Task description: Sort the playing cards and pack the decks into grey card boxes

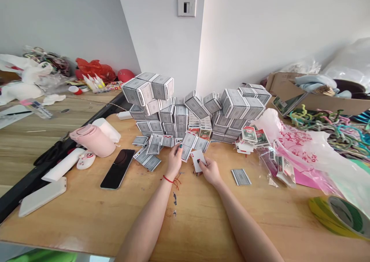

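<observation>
My left hand (175,159), a red string bracelet at its wrist, is closed on a grey-patterned folded card piece (189,144) that is held back side toward me. In my right hand (210,171) a playing card (197,160) is pinched, its white face showing a red mark in the corner. The two pieces are close together; whether they touch I cannot tell. Behind them rise stacked blocks of folded cards (231,105). Loose folded cards (147,159) lie left of my left hand, and a single card (241,176) lies to the right.
A black phone (117,168), a pink bottle (93,140) and a white power bank (43,196) lie at left. Red-green card boxes (249,134) and plastic wrap (300,142) are at right. Yellow tape (320,213) sits near the front right edge. A cardboard box (312,94) stands behind.
</observation>
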